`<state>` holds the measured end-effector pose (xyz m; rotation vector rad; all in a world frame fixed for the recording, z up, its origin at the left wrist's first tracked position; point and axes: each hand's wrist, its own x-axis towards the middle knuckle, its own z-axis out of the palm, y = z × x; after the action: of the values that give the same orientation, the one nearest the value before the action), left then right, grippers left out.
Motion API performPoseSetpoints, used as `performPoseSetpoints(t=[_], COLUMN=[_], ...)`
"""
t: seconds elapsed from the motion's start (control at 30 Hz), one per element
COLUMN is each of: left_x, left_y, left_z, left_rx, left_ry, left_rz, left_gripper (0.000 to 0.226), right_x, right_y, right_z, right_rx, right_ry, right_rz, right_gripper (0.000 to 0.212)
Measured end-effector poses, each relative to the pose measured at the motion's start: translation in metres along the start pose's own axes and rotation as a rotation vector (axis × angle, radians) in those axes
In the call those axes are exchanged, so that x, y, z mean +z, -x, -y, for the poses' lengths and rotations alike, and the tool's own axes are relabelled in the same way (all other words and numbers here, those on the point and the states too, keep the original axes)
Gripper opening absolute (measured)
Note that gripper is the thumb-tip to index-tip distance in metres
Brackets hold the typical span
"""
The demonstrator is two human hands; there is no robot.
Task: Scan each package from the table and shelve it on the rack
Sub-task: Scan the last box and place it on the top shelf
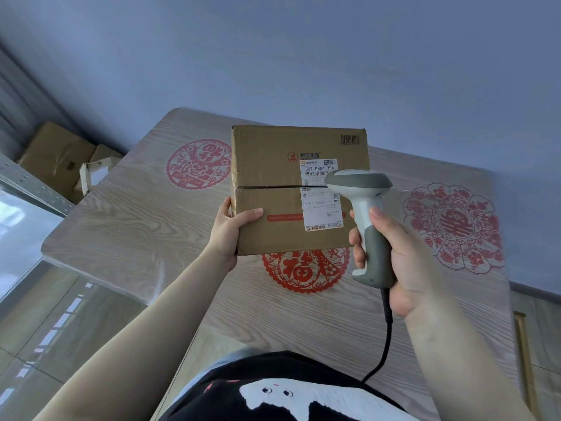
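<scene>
- Rack (28, 185): far left, cardboard boxes (57, 159) beside it.
- Left hand (229, 230): grip clasps the package's left edge, thumb on top.
- Package (282, 189): held above the desk (136, 226), label facing up.
- Scanner (364, 220): head over the label.
- Right hand (397, 259): grip wrapped around the scanner handle.

Scanner (362, 208) head covers part of the label (321, 205); small print unreadable

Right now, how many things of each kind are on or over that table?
Cardboard box, held by the left hand: 1
Barcode scanner, held by the right hand: 1
Red paper-cut designs on the table: 3
Total: 5
</scene>
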<state>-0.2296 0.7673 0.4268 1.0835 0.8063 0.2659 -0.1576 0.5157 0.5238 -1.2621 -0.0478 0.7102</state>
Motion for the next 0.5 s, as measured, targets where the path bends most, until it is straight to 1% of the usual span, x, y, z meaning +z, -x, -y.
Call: performPoseSetpoints(t=[0.13, 0.23, 0.27, 0.37, 0.5], left_x=[-0.0027, -0.0050, -0.0059, -0.0079, -0.0092], left_y=[0.0012, 0.0019, 0.0020, 0.0022, 0.0051], left_z=[0.0000, 0.0008, 0.0012, 0.0011, -0.0013], left_rx=[0.002, 0.009, 0.009, 0.005, 0.000], left_ry=[-0.003, -0.009, -0.009, 0.000, -0.010], left_rz=[-0.002, 0.010, 0.010, 0.003, -0.010], left_gripper=[0.102, 0.085, 0.084, 0.098, 0.106], right_x=[0.0014, 0.0026, 0.0030, 0.0045, 0.0057], right_y=[0.0011, 0.0026, 0.0034, 0.0061, 0.0090], right_z=[-0.0010, -0.0019, -0.0021, -0.0019, -0.0013], right_rx=[0.000, -0.009, -0.012, -0.021, -0.027], right_ry=[0.004, 0.014, 0.016, 0.024, 0.034], right_rz=[0.000, 0.017, 0.023, 0.025, 0.002], right_gripper=[0.063, 0.064, 0.064, 0.063, 0.058])
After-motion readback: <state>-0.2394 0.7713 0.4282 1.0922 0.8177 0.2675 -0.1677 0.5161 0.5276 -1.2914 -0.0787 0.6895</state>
